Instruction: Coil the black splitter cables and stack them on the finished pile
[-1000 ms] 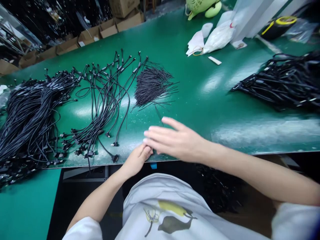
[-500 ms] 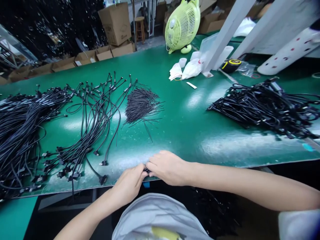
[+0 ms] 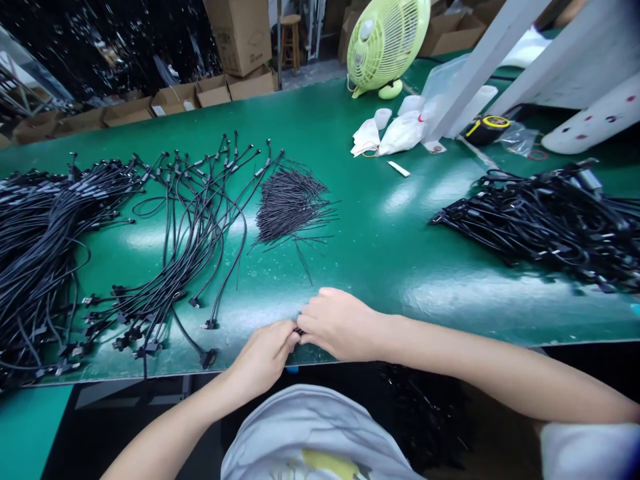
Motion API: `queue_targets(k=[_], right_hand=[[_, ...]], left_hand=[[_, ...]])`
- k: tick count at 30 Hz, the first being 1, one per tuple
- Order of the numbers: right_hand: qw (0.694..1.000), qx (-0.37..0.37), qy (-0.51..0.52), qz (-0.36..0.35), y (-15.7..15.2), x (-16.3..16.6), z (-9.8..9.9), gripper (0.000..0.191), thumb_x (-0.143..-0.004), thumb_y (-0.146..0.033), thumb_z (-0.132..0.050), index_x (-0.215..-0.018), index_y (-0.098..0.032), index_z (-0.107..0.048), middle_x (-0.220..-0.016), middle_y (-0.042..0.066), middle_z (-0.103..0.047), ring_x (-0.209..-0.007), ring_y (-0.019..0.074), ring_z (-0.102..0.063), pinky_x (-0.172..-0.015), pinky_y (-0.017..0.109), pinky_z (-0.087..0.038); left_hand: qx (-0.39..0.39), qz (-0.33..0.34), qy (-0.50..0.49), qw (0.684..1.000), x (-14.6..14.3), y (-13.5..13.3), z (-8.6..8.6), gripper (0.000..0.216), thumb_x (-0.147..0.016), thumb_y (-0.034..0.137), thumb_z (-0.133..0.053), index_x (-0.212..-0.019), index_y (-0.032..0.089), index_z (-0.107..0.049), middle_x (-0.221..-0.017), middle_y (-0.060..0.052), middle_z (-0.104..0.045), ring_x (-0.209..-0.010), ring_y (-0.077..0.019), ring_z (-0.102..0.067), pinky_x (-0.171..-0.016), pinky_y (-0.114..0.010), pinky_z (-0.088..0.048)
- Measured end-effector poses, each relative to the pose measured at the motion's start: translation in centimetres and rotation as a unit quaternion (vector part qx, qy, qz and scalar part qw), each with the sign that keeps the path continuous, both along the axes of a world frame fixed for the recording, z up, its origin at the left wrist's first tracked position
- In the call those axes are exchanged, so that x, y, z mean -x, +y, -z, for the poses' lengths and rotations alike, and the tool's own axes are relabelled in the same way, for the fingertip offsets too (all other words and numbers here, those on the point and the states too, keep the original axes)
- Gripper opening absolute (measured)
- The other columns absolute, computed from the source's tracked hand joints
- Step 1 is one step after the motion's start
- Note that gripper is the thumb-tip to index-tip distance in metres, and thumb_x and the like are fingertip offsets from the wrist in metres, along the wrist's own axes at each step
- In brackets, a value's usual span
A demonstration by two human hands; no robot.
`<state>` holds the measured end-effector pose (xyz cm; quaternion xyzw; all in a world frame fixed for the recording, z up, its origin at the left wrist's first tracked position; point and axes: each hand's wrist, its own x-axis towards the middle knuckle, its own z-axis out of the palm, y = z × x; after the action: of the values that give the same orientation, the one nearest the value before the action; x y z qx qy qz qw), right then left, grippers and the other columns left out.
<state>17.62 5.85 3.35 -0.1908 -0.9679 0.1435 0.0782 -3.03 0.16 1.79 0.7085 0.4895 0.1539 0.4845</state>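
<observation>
Green glossy tabletop point(image 3: 370, 247) | cartons point(image 3: 175, 100) beyond, fan point(image 3: 387, 43) atop | left hand point(image 3: 264, 352), right hand point(image 3: 343, 325) pinching dark piece point(image 3: 299, 331)

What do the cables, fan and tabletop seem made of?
Cables: probably satin black plastic or rubber, bending in smooth curves; some connector tips glint like metal.
Fan: likely moulded plastic, evenly pale green, with a slight sheen.
Green tabletop: glossy, reflecting light; perhaps plastic-coated.

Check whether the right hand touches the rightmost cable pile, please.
Apart: the head view shows green table between the right hand and the cable pile.
</observation>
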Motion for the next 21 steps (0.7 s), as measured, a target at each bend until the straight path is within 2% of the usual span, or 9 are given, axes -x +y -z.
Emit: queue_targets(k=[2,3,6,7,10,13,16,18,21], right_hand=[[0.993,0.109,0.047,0.022,2.7,-1.1,-0.6,0.021,-0.095,-0.032,-0.049,-0.090,-0.017,-0.063,-0.086,0.004,-0.063,-0.081,0.0156,-0.056,-0.071,0.028,-0.036],[0.985,0.137,0.077,0.075,4.4,-1.7,-0.6,0.021,-0.095,-0.032,-0.048,-0.093,-0.018,-0.063,-0.090,0.004,-0.063,-0.084,0.0152,-0.057,-0.072,0.027,-0.038],[0.934,0.097,0.089,0.332,9.7,-3.6,0.4,0.016,-0.090,-0.028,-0.053,-0.093,-0.015,-0.062,-0.093,0.006,-0.060,-0.081,0.0160,-0.055,-0.071,0.027,-0.038],[0.923,0.083,0.061,0.372,11.1,-4.1,1.0,0.014,-0.088,-0.026,-0.055,-0.090,-0.015,-0.062,-0.091,0.006,-0.059,-0.079,0.0159,-0.054,-0.070,0.027,-0.037],[0.928,0.082,-0.009,0.363,13.4,-4.8,2.5,0.008,-0.083,-0.020,-0.055,-0.079,-0.015,-0.060,-0.083,0.005,-0.058,-0.072,0.0144,-0.050,-0.067,0.026,-0.035],[0.930,0.069,-0.012,0.361,12.7,-5.0,2.7,0.007,-0.081,-0.017,-0.052,-0.075,-0.016,-0.055,-0.079,0.004,-0.057,-0.066,0.0136,-0.047,-0.062,0.026,-0.032],[0.917,0.095,0.043,0.384,9.4,-4.3,1.9,0.008,-0.082,-0.021,-0.049,-0.076,-0.017,-0.051,-0.076,0.004,-0.056,-0.065,0.0140,-0.047,-0.061,0.027,-0.033],[0.905,0.212,0.113,0.351,6.3,-2.8,1.6,0.011,-0.084,-0.027,-0.049,-0.079,-0.018,-0.050,-0.071,0.002,-0.056,-0.064,0.0138,-0.050,-0.061,0.027,-0.036],[0.847,0.420,0.204,0.255,1.8,0.4,1.6,0.016,-0.086,-0.033,-0.050,-0.088,-0.018,-0.051,-0.068,-0.003,-0.054,-0.061,0.0122,-0.052,-0.060,0.026,-0.041]], left_hand=[[0.031,-0.047,-0.042,0.998,0.3,-0.1,0.8,0.034,-0.097,0.041,-0.035,-0.081,0.019,-0.055,-0.069,0.000,-0.050,-0.066,-0.0152,-0.044,-0.063,-0.027,-0.031],[0.052,-0.082,-0.076,0.992,0.5,-0.1,1.2,0.035,-0.097,0.044,-0.037,-0.082,0.018,-0.056,-0.067,0.001,-0.049,-0.065,-0.0149,-0.044,-0.063,-0.027,-0.032],[0.116,-0.209,-0.222,0.945,0.7,0.4,1.8,0.037,-0.092,0.051,-0.046,-0.082,0.016,-0.056,-0.060,0.004,-0.042,-0.058,-0.0123,-0.039,-0.059,-0.026,-0.031],[0.137,-0.239,-0.272,0.922,0.7,0.6,1.9,0.037,-0.089,0.051,-0.051,-0.081,0.016,-0.055,-0.060,0.004,-0.040,-0.056,-0.0111,-0.037,-0.057,-0.025,-0.030],[0.188,-0.275,-0.367,0.869,0.4,0.9,1.8,0.037,-0.083,0.050,-0.062,-0.078,0.014,-0.055,-0.061,0.005,-0.039,-0.054,-0.0083,-0.034,-0.053,-0.023,-0.028],[0.193,-0.298,-0.412,0.839,0.2,0.8,1.5,0.036,-0.080,0.047,-0.068,-0.077,0.013,-0.055,-0.061,0.005,-0.039,-0.053,-0.0070,-0.033,-0.051,-0.022,-0.027],[0.191,-0.312,-0.442,0.819,0.0,0.5,1.1,0.036,-0.078,0.045,-0.070,-0.081,0.012,-0.058,-0.061,0.005,-0.039,-0.053,-0.0064,-0.033,-0.051,-0.021,-0.027],[0.198,-0.307,-0.456,0.812,-0.3,0.4,0.8,0.037,-0.078,0.044,-0.071,-0.090,0.011,-0.060,-0.061,0.005,-0.039,-0.053,-0.0062,-0.033,-0.051,-0.021,-0.027],[0.214,-0.287,-0.472,0.805,-0.9,0.1,0.7,0.045,-0.078,0.043,-0.072,-0.108,0.012,-0.059,-0.063,0.006,-0.039,-0.052,-0.0063,-0.031,-0.050,-0.021,-0.027]])
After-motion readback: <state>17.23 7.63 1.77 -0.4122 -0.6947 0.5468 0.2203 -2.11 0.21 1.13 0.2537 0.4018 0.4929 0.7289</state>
